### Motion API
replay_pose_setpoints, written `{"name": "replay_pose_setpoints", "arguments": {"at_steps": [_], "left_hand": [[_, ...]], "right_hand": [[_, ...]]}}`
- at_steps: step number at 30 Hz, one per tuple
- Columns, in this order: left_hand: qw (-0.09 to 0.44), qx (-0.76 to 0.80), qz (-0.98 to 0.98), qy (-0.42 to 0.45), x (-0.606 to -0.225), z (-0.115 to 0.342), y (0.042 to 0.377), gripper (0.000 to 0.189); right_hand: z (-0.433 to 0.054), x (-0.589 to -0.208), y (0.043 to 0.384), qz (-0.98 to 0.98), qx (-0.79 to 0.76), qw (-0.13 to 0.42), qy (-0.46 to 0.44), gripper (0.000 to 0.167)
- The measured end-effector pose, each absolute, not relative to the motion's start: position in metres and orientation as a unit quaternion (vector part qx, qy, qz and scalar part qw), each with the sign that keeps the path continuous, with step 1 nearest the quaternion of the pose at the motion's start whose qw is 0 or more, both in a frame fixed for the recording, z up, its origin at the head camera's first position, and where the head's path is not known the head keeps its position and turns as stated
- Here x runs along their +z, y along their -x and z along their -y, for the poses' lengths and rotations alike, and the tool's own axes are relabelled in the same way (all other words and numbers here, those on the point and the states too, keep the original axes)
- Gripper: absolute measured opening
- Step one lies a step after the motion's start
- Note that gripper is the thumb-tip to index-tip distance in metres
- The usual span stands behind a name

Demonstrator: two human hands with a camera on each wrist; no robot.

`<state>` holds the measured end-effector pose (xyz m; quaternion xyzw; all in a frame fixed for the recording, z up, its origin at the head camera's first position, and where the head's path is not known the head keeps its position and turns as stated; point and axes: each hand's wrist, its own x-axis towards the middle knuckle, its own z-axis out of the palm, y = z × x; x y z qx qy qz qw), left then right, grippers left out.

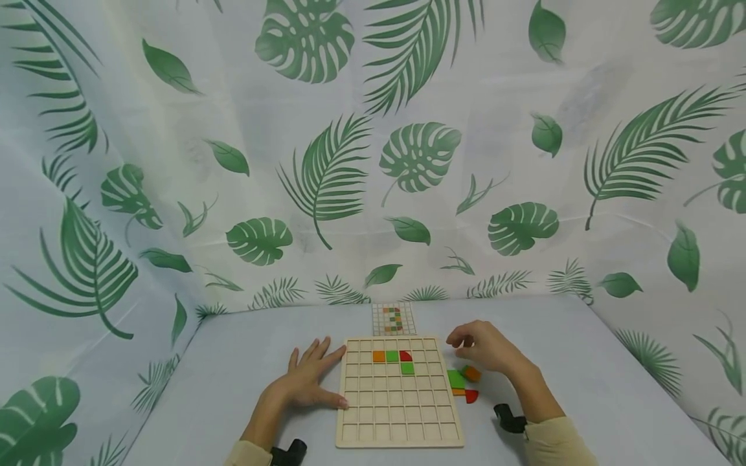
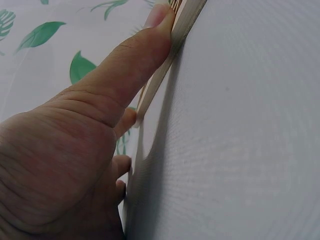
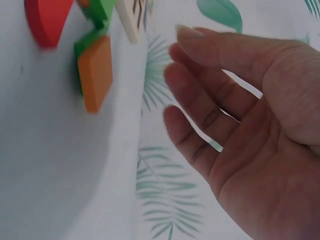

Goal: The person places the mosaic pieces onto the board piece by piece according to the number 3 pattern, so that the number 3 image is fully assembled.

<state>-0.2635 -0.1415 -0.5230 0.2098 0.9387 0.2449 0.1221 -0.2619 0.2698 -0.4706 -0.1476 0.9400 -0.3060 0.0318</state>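
Altogether four pieces (image 1: pixel 392 356) on one board (image 1: pixel 397 415), left hand (image 1: pixel 307 380) wide, right hand (image 1: pixel 485 347) loosely curved.

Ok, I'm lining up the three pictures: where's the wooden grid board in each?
Head: grid board, bottom, just right of centre.
Left wrist: only its slanting edge, top centre.
Right wrist: only a small part, top, left of centre.
Shared landmark: leaf-print backdrop.

pale table (image 1: pixel 204 395), wooden grid board (image 1: pixel 402 415) on it, patterned card (image 1: pixel 393 319) behind, coloured pieces (image 1: pixel 456 379) beside
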Motion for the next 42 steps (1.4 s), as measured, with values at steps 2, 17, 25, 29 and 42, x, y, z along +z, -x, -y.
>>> {"name": "replay_pose_setpoints", "arguments": {"at_steps": [2,17,25,29,42], "left_hand": [[0.124,0.247,-0.938,-0.211,-0.523,0.142,0.263,0.116],[0.118,0.246,-0.939,-0.206,-0.522,0.141,0.263,0.116],[0.118,0.247,-0.939,-0.208,-0.523,0.141,0.263,0.115],[0.119,0.247,-0.938,-0.209,-0.523,0.141,0.264,0.115],[0.120,0.245,-0.939,-0.211,-0.523,0.141,0.263,0.115]], "right_hand": [[-0.275,-0.472,0.261,-0.937,-0.311,0.045,0.155,0.018],[-0.291,-0.469,0.257,-0.925,-0.335,0.084,0.158,0.021],[-0.292,-0.470,0.255,-0.928,-0.339,0.110,0.109,0.017],[-0.293,-0.471,0.255,-0.926,-0.339,0.128,0.106,0.022],[-0.295,-0.477,0.256,-0.926,-0.313,0.146,0.151,0.025]]}}
